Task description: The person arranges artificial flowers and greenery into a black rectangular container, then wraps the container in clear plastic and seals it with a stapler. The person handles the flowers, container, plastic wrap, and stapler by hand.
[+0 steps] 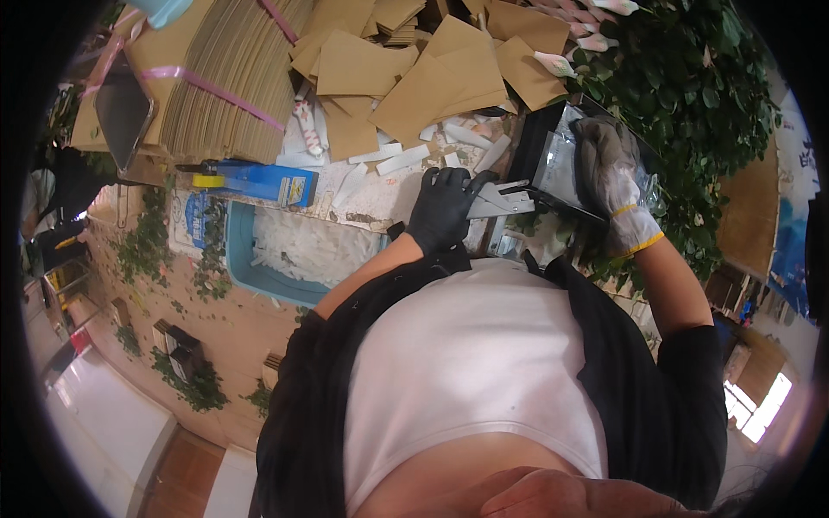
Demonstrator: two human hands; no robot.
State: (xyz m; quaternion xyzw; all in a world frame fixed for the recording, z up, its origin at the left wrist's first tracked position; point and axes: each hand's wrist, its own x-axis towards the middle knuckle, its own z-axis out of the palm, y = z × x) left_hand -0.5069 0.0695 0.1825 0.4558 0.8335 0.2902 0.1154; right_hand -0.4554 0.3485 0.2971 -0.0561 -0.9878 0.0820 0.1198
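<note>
My left hand, in a black glove, is at the front edge of the work table with its fingers curled. Its thumb side meets a light grey metal piece with a slotted end; what the fingers hold is hidden. My right hand wears a grey and white work glove with a yellow cuff edge. Its fingers stretch out flat over clear plastic film inside a black box. The box sits tilted to the right of the metal piece.
Brown cardboard pieces and white strips litter the table. At left are a strapped cardboard stack, a blue tape dispenser and a blue tub of white scraps. Leafy green stems crowd the right side.
</note>
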